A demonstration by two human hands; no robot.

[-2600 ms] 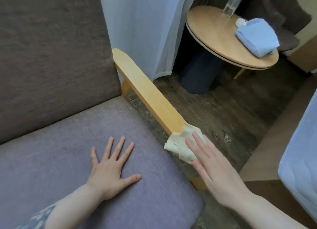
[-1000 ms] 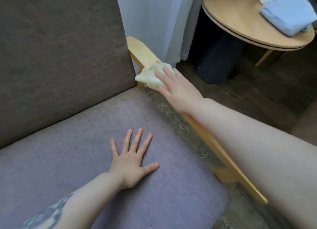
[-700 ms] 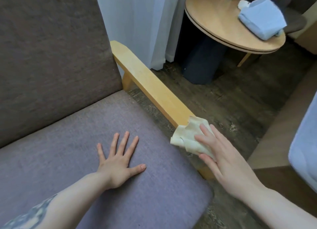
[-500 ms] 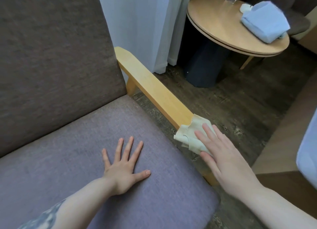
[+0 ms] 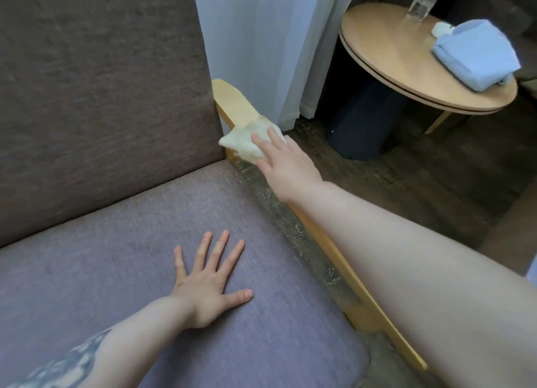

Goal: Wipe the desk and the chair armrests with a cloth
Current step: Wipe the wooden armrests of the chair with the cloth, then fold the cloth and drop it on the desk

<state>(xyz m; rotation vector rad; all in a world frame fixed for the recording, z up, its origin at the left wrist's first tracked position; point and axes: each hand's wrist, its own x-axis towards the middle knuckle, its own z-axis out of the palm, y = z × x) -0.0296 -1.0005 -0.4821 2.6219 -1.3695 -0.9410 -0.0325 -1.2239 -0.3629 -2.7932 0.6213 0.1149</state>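
While we lean over the armchair, its brown backrest [image 5: 98, 97] fills the left of our view and the purple seat cushion [image 5: 122, 259] spreads below it. Past the chair hangs a pale curtain [image 5: 261, 44], and to the right of it stands a round wooden counter [image 5: 389, 53] on a dark base. On that counter lies a folded blue towel [image 5: 476, 56], with a small white thing just beside its far corner and a clear bottle [image 5: 421, 1] behind it, cut off by the top edge. The floor [image 5: 436, 184] between chair and counter is dark wood plank.

Our right hand [image 5: 287, 166] reaches along the chair's wooden armrest [image 5: 235, 102], and our forearm hides most of the rail's length. Its fingers [image 5: 263, 142] lie nearly straight and spread only a little, pressing flat on a crumpled cream cloth [image 5: 247, 143] rather than closing around it. The cloth sits on the armrest near its far end, close to the backrest, with bare wood showing just beyond it.

Our left hand [image 5: 209, 283] rests palm down on the seat cushion, fingers fully splayed, holding nothing.
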